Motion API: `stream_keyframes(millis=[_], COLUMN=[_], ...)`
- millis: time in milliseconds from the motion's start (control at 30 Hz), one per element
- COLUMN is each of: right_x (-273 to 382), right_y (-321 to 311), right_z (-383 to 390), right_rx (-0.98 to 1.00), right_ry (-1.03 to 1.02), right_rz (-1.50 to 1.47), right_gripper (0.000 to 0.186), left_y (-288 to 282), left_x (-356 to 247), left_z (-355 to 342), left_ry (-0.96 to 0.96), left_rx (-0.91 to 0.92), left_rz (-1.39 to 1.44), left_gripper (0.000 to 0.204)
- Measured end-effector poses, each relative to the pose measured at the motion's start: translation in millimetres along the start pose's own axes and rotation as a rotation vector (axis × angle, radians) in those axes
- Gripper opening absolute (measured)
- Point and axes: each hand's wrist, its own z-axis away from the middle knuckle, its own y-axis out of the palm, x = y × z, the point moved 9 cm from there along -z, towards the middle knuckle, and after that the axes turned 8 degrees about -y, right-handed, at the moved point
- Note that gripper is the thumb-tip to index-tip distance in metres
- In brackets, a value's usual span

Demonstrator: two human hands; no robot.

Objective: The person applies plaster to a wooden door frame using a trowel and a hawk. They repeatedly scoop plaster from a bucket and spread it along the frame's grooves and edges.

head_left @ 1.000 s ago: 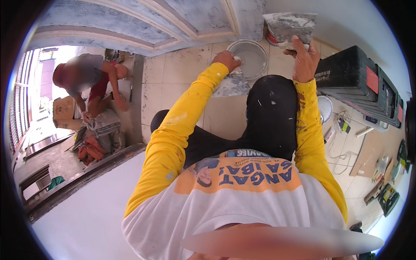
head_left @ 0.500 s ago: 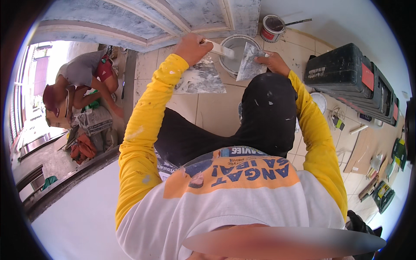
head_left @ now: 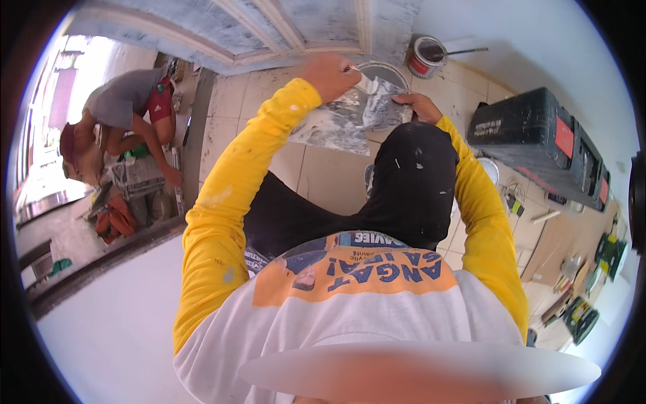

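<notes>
Head view: left hand point(head_left: 330, 77) clamped on a pale handle point(head_left: 364, 81); right hand point(head_left: 422, 108) pinching a smeared plate point(head_left: 387, 104) over the bucket point(head_left: 385, 64)
Plate: probably light, stiff, slippery where wet; best held by its edge
Unclear: left hand blurred, bucket partly hidden; cannot tell whether the lower blade point(head_left: 330, 128) joins the handle
</notes>
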Motion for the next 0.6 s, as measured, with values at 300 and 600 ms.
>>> stream_keyframes(millis=[300,600], right_x=[70.1,159.1], right_y=[30.8,100.2], right_z=[35.0,71.8], right_rx=[0.117,0.13], right_ry=[-0.223,-0.473], right_rz=[-0.007,0.646], right_gripper=[0.039,0.045], left_y=[66.9,58.6], left_x=[152.0,117.3], left_z=[32.0,80.9], left_ry=[-0.744,-0.42], left_rx=[0.234,0.328], left_rz=[0.955,1.92], left_gripper=[0.102,0.043])
